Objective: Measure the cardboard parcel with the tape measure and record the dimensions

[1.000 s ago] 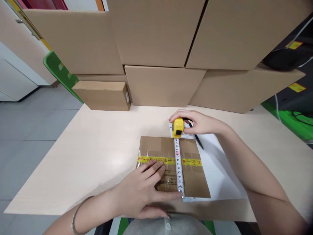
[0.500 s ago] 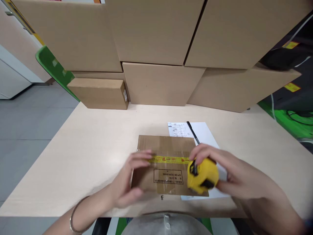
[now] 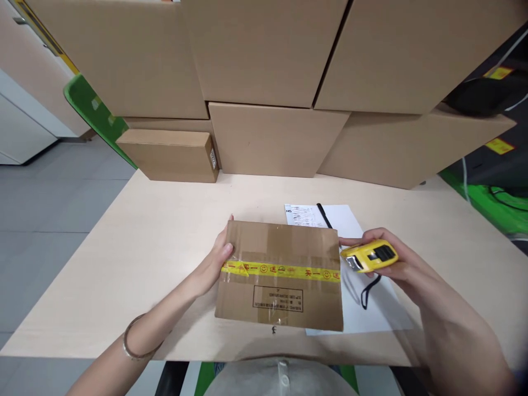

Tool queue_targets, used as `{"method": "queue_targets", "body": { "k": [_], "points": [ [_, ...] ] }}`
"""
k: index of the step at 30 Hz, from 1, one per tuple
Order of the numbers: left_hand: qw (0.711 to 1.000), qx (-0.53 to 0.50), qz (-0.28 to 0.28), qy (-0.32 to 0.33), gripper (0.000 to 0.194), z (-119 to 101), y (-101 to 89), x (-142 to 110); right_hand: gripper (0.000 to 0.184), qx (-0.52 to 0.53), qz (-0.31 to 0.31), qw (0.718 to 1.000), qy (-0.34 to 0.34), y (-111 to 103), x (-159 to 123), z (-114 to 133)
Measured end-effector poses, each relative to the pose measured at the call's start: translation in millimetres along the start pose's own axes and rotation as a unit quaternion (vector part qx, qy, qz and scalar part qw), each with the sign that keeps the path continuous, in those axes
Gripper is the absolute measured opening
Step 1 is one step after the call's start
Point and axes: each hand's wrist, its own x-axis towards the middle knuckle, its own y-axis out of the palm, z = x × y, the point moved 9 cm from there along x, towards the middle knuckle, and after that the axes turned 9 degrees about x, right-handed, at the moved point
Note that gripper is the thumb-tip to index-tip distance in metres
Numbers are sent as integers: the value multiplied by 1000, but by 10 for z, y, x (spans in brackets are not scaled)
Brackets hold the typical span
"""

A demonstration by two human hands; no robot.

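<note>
A flat brown parcel (image 3: pixel 284 247) with a yellow tape band and a printed label is tipped up off the pale table (image 3: pixel 157 242). My left hand (image 3: pixel 214 261) grips its left edge, thumb on the front face. My right hand (image 3: pixel 391 264) is closed round a yellow tape measure (image 3: pixel 370 256) just right of the parcel, tape retracted, with its black wrist strap (image 3: pixel 368 290) dangling over a white sheet of paper (image 3: pixel 363 308). A black pen (image 3: pixel 324 215) lies on the paper behind the parcel.
Large cardboard boxes (image 3: pixel 272 140) are stacked along the table's far edge, with a smaller box (image 3: pixel 169 155) at the left. A green chair back (image 3: pixel 93 113) stands behind the table's left corner. Dark equipment and green flooring (image 3: pixel 490 192) lie at the right.
The tape was stretched across the flat parcel; it has since retracted. My right hand carried the measure to the parcel's right side, and my left hand moved to the left edge and tilted the parcel up.
</note>
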Motion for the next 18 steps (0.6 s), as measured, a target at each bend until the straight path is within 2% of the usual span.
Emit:
{"method": "queue_targets", "body": {
  "k": [2,3,7,9,10,13,16,18],
  "points": [
    [999,-48,0,-3,72,-108,-64,10,28,-5,-15,999,-33,-25,-61,165],
    [998,-50,-11,22,79,-193,-107,14,27,-8,-26,998,-52,-43,-85,264],
    [979,30,-63,193,91,-534,-190,-45,26,39,-106,983,-143,-179,-134,703],
    [966,61,-60,242,94,-576,-136,-70,25,23,-136,973,-185,-160,-126,926],
    [964,67,-56,250,95,-563,-109,-67,26,-11,-134,969,-207,-82,-108,1046],
    [966,53,-50,246,107,-478,-74,-33,31,-142,-42,954,-261,451,10,1359],
    [969,37,-48,241,127,-384,-71,-33,31,-230,81,925,-293,1134,162,1515],
    [969,47,-51,236,136,-315,-76,-60,30,-266,144,899,-316,1516,250,1562]
  ]
}}
